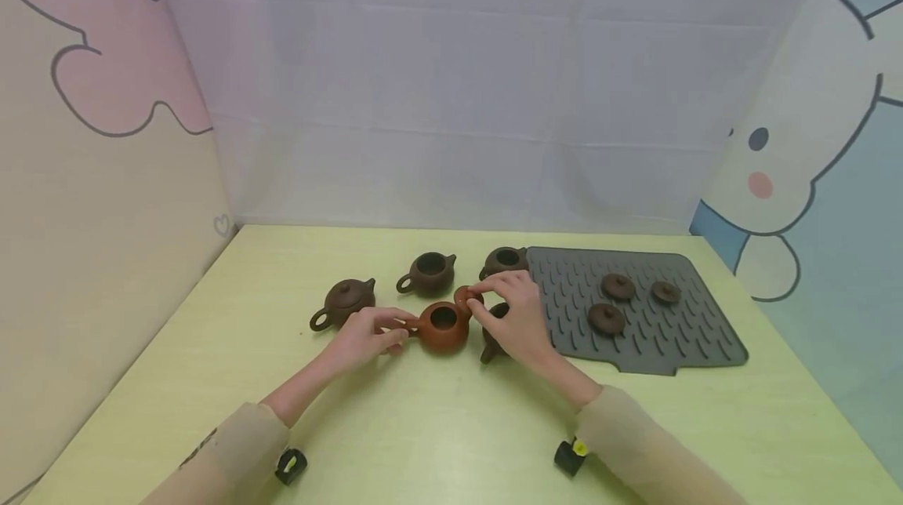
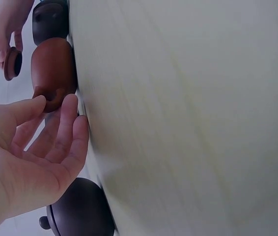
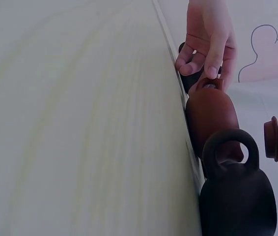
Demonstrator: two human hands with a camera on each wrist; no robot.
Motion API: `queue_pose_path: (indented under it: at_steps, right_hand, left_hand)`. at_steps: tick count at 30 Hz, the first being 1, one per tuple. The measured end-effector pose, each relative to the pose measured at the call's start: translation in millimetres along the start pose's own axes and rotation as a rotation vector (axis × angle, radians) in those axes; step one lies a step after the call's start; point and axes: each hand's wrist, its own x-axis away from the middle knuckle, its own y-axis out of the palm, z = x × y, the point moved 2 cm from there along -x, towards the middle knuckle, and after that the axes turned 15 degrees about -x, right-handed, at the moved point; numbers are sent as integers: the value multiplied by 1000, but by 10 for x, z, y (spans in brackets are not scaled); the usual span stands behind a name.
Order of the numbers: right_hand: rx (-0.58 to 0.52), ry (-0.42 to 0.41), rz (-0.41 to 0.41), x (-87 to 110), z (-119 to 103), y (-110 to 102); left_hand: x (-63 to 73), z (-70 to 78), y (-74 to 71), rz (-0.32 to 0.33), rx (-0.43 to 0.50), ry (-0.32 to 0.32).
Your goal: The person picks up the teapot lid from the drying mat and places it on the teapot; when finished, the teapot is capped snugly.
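While the left hand point(image 1: 363, 339) pinches the red teapot point(image 1: 442, 338) by its handle, the right hand point(image 1: 518, 317) pinches the red lid point(image 1: 466, 299) in a narrow grip. The red teapot stands upright on the table point(image 1: 451, 426), mouth uncovered. Directions below are from the red teapot in the head view.

Red lid: between 1 and 2 o'clock, raised, apart from the mouth.
Left hand: 9 o'clock.
Lidded dark teapot point(image 1: 350, 298): between 9 and 10 o'clock.
Rear dark teapot point(image 1: 429, 284): near 12 o'clock, lidless.
Far dark teapot point(image 1: 497, 263): between 1 and 2 o'clock, lidless, near the mat's edge.
Near dark teapot point(image 3: 237, 201): 3 o'clock, just beside, partly hidden by the right hand.
Grey mat point(image 1: 694, 340): 3 o'clock, well apart, bearing three dark lids point(image 1: 618, 286).
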Motion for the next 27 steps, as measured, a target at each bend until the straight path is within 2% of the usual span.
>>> queue_pose_path:
  at_steps: [5, 12, 27]
  right_hand:
    - [37, 28, -54, -23, -50, 109]
    - [77, 14, -92, -48, -94, 228]
    - [134, 103, -188, -28, -85, 309]
  left_hand:
    - [0, 1, -10, -10, 7, 8]
    - [0, -5, -11, -18, 18, -3]
    - [13, -5, 0, -12, 25, -4]
